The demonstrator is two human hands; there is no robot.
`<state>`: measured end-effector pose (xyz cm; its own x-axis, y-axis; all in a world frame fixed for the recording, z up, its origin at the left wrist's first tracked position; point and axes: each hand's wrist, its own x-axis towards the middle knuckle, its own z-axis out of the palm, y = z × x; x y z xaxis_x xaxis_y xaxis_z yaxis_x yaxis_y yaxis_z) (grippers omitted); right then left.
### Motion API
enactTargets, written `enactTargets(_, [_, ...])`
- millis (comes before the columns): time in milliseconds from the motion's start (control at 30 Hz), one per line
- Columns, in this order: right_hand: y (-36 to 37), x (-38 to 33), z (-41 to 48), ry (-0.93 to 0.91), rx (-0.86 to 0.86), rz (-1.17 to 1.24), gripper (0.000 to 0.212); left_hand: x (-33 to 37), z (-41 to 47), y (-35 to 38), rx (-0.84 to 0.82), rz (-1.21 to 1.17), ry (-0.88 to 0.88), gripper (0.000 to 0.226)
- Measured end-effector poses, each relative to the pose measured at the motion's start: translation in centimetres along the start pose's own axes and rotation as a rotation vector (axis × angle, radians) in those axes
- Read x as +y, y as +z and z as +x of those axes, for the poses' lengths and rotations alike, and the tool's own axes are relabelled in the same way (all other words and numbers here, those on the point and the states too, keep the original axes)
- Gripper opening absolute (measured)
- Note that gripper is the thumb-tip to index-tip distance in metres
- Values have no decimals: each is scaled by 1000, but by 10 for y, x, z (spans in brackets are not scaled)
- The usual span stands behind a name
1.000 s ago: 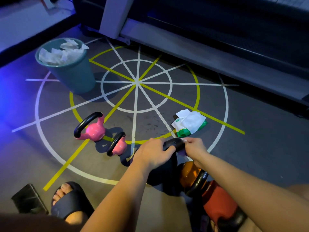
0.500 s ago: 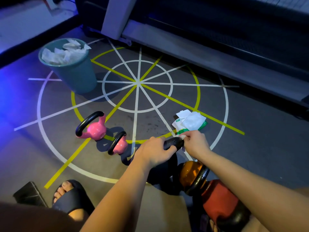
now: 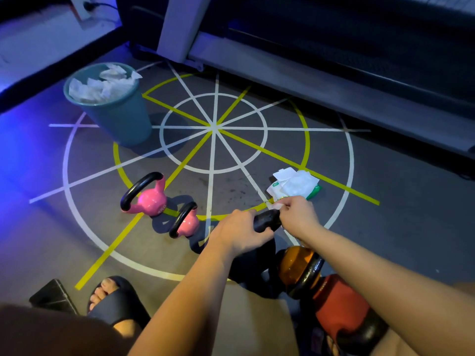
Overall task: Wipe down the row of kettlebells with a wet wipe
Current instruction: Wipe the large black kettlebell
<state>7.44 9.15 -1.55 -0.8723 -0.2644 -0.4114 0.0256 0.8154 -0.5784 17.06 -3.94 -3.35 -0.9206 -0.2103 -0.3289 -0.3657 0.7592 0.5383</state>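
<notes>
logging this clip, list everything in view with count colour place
pink kettlebells: 2, pink with black handles, left end of row
black kettlebell: 1, black, mid row
orange kettlebell: 1, orange, black handle, right of black one
red kettlebell: 1, red, bottom right
bin: 1, teal, far left
used wipes: several, white, in the bin
wipe pack: 1, white and green, floor right of centre
wipe: 1, white, at black handle's end
floor lines: many, white and yellow, circle with spokes
dark flat object: 1, dark, bottom left
slipper: 1, dark, on a foot, bottom left
left hand: 1, grips the black kettlebell's handle
right hand: 1, pinches the wipe
</notes>
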Motion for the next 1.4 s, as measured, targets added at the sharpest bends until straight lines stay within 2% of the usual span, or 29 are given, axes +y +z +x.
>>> enactTargets(200, [5, -11, -36, -231, 10, -95, 38, 2, -1, -2, 12, 34, 11, 46])
enactTargets(300, [-1, 4, -21, -136, -5, -31, 34, 4, -3, -3, 17, 57, 10, 35])
enactTargets(433, [-5, 23, 1, -14, -79, 63, 25, 5, -2, -3, 11, 49, 7, 33])
enactTargets(533, [4, 7, -18, -17, 41, 100, 34, 3, -1, -2, 22, 54, 7, 35])
enactTargets(667, [12, -7, -58, -202, 49, 14, 43, 3, 0, -2, 15, 61, 13, 37])
enactTargets(767, [18, 3, -62, -303, 55, 39, 47, 3, -1, -1, 25, 67, 15, 33])
enactTargets(833, [17, 12, -48, -280, 89, 64, 49, 3, -2, -1, 28, 62, 11, 33])
enactTargets(933, [9, 29, -19, -69, 34, -19, 52, 3, -2, -2, 39, 65, 2, 33])
enactTargets(1033, [9, 28, -23, -54, 36, -9, 52, 4, -2, -2, 34, 50, 13, 31])
enactTargets(1133, [20, 11, -57, -233, 64, 68, 48, 3, -1, -2, 33, 60, 13, 30])
enactTargets(1233, [35, 14, -80, -505, -9, 26, 57, 2, 0, -1, 15, 83, 33, 17])
enactTargets(1300, [38, 26, -69, -562, 6, -6, 63, 1, -1, -1, 23, 57, 34, 19])
enactTargets(1333, [36, 30, -60, -510, 37, 10, 62, 2, -2, -2, 29, 37, 24, 23])
enactTargets(1400, [22, 35, -38, -288, 64, 22, 60, 2, -2, -2, 36, 26, 9, 31])
